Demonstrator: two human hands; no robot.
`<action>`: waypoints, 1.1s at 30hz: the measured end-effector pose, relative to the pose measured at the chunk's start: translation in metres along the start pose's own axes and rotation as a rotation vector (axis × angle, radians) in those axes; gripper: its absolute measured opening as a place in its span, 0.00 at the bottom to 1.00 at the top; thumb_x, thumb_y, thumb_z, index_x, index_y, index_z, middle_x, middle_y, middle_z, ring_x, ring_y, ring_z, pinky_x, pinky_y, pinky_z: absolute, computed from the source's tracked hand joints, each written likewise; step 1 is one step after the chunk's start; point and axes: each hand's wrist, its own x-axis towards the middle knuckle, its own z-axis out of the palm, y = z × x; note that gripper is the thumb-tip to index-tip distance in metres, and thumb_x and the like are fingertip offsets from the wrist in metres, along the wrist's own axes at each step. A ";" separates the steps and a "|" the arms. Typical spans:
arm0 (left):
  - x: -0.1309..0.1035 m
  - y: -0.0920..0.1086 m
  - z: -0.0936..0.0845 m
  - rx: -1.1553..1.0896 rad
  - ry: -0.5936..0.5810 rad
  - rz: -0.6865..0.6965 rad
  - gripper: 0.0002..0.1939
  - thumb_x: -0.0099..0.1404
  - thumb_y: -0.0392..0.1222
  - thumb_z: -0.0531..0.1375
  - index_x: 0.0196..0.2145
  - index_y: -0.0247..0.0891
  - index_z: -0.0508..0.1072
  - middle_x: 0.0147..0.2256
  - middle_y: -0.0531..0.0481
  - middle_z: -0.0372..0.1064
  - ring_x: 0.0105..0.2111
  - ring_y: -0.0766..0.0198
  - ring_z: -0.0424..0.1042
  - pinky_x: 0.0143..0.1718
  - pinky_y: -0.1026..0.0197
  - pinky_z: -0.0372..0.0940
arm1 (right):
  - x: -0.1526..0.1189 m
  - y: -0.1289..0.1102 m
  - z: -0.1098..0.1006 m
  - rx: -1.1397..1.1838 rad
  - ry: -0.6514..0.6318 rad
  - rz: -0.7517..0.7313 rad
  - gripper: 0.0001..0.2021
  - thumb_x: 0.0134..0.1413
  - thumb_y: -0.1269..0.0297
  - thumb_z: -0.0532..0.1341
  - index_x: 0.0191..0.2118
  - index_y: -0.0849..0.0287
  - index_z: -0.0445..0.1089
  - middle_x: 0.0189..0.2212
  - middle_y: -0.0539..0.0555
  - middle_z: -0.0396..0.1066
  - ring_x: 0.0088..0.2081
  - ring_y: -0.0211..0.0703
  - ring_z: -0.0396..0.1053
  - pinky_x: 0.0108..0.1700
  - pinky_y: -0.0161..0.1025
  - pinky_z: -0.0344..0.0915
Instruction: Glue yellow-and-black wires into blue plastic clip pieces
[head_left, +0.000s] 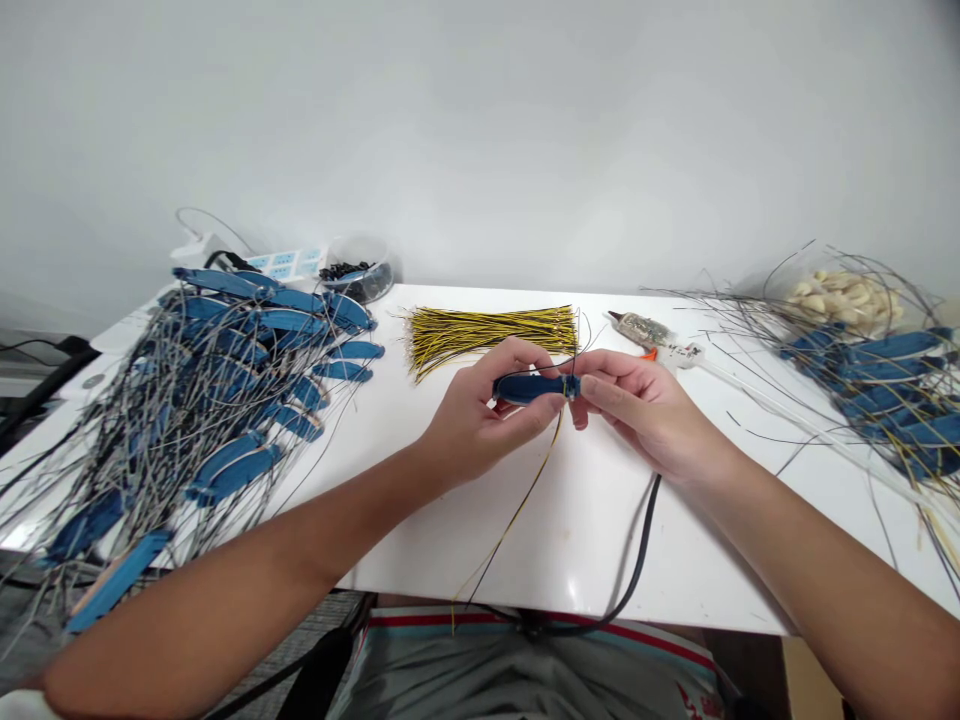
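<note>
Head view, hands: The left hand (pixel 480 415) wraps its thumb and fingers around a blue part (pixel 529 388); the right hand (pixel 652 410) has a narrow grip on that part's right end, though whether it also pinches wire is hard to tell.
Blue part: Held level above the counter (pixel 442 540), roughly central, with a yellow-and-black wire (pixel 536 478) hanging from its right end toward the near edge.
Step in hand: Apparently fitting or adjusting the wire at that end.
Next move: Seems to call for a steady left grip and fine right fingertip work, without tugging the wire.
Counter: White and glossy. Behind the hands lies a bundle of yellow-and-black wires (pixel 487 335); beside it, to the right, what looks like a glue gun (pixel 641 330).
Left side: A tangled pile of blue pieces with wires (pixel 232 470), a power strip (pixel 289 264) and a clear tub (pixel 382 280) behind.
Right side: More wired blue pieces (pixel 892 375), near cream-coloured pieces (pixel 847 300).
Room: A plain pale wall (pixel 480 150) rises behind.
</note>
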 end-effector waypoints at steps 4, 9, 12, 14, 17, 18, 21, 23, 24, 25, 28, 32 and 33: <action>0.001 -0.001 0.000 0.017 0.001 -0.004 0.09 0.69 0.44 0.67 0.43 0.41 0.73 0.30 0.56 0.70 0.25 0.71 0.60 0.26 0.66 0.57 | 0.000 0.002 -0.001 -0.039 0.013 0.000 0.16 0.63 0.47 0.71 0.49 0.52 0.81 0.34 0.53 0.78 0.33 0.44 0.72 0.46 0.47 0.69; 0.002 0.001 0.000 0.004 -0.009 -0.024 0.10 0.68 0.45 0.68 0.42 0.41 0.72 0.29 0.57 0.69 0.24 0.72 0.60 0.26 0.67 0.57 | -0.001 0.004 -0.003 -0.004 -0.006 -0.014 0.13 0.65 0.50 0.71 0.49 0.51 0.82 0.35 0.52 0.77 0.33 0.42 0.72 0.47 0.45 0.68; 0.001 0.001 0.001 -0.016 -0.006 -0.005 0.11 0.68 0.44 0.68 0.44 0.41 0.72 0.30 0.57 0.69 0.24 0.73 0.60 0.25 0.67 0.57 | -0.001 0.004 -0.002 0.015 -0.008 -0.016 0.13 0.65 0.51 0.71 0.50 0.50 0.81 0.36 0.52 0.78 0.34 0.42 0.72 0.48 0.45 0.68; 0.000 0.001 0.002 -0.027 -0.003 -0.002 0.12 0.69 0.43 0.68 0.46 0.41 0.71 0.30 0.57 0.69 0.23 0.73 0.59 0.25 0.68 0.56 | 0.000 0.005 -0.002 0.022 -0.006 -0.015 0.14 0.65 0.51 0.71 0.50 0.50 0.81 0.35 0.51 0.78 0.33 0.42 0.72 0.48 0.45 0.69; -0.001 0.000 0.002 -0.038 0.000 -0.011 0.13 0.69 0.43 0.68 0.47 0.42 0.69 0.32 0.57 0.70 0.24 0.73 0.59 0.24 0.68 0.56 | 0.001 0.005 -0.002 0.042 -0.009 -0.021 0.13 0.65 0.52 0.71 0.51 0.50 0.81 0.33 0.50 0.76 0.33 0.41 0.72 0.48 0.44 0.69; -0.001 -0.001 0.002 -0.038 -0.003 -0.010 0.13 0.69 0.43 0.68 0.46 0.41 0.69 0.32 0.57 0.70 0.24 0.73 0.59 0.24 0.68 0.56 | 0.001 0.006 -0.002 0.052 -0.014 -0.024 0.13 0.66 0.53 0.71 0.51 0.49 0.81 0.33 0.50 0.76 0.33 0.41 0.72 0.48 0.43 0.69; 0.001 -0.002 0.001 -0.011 -0.009 0.001 0.11 0.69 0.43 0.68 0.44 0.41 0.71 0.30 0.57 0.68 0.24 0.74 0.58 0.25 0.67 0.56 | 0.001 0.006 -0.003 0.071 -0.022 -0.025 0.11 0.66 0.54 0.71 0.50 0.49 0.82 0.33 0.50 0.77 0.33 0.39 0.72 0.47 0.41 0.69; 0.001 -0.002 0.001 0.012 -0.002 0.007 0.10 0.69 0.41 0.68 0.44 0.40 0.71 0.30 0.58 0.68 0.24 0.73 0.58 0.25 0.67 0.56 | 0.001 0.007 -0.003 0.075 -0.028 -0.026 0.10 0.66 0.54 0.71 0.50 0.50 0.82 0.33 0.50 0.77 0.33 0.39 0.72 0.45 0.40 0.68; 0.001 -0.001 0.001 0.018 0.001 0.012 0.09 0.69 0.41 0.67 0.43 0.40 0.71 0.29 0.58 0.67 0.24 0.73 0.59 0.26 0.67 0.56 | 0.001 0.007 -0.003 0.076 -0.030 -0.027 0.10 0.66 0.54 0.71 0.49 0.50 0.82 0.33 0.50 0.77 0.33 0.39 0.72 0.45 0.40 0.68; 0.001 -0.001 0.001 0.019 0.003 0.017 0.09 0.69 0.41 0.67 0.43 0.40 0.71 0.29 0.58 0.67 0.24 0.73 0.59 0.26 0.67 0.56 | 0.001 0.007 -0.003 0.077 -0.031 -0.028 0.10 0.66 0.54 0.71 0.49 0.50 0.82 0.33 0.50 0.77 0.33 0.39 0.72 0.45 0.40 0.68; 0.000 0.001 0.001 0.005 -0.003 0.019 0.10 0.69 0.41 0.67 0.44 0.41 0.70 0.29 0.59 0.67 0.24 0.73 0.59 0.25 0.67 0.56 | 0.001 0.006 -0.003 0.076 -0.026 -0.028 0.10 0.66 0.54 0.72 0.49 0.49 0.82 0.34 0.50 0.77 0.33 0.38 0.72 0.46 0.40 0.69; -0.002 0.001 0.002 -0.009 -0.003 0.025 0.12 0.70 0.42 0.67 0.47 0.42 0.69 0.31 0.58 0.68 0.24 0.73 0.60 0.25 0.67 0.57 | 0.001 0.005 -0.002 0.061 -0.028 -0.031 0.11 0.66 0.54 0.71 0.50 0.48 0.82 0.32 0.49 0.76 0.33 0.38 0.72 0.47 0.39 0.68; -0.002 0.000 0.001 -0.005 -0.003 0.033 0.12 0.70 0.42 0.67 0.47 0.42 0.69 0.31 0.58 0.68 0.24 0.73 0.60 0.25 0.67 0.57 | 0.001 0.005 -0.003 0.060 -0.031 -0.034 0.11 0.66 0.54 0.71 0.50 0.48 0.82 0.31 0.49 0.76 0.33 0.38 0.72 0.47 0.39 0.68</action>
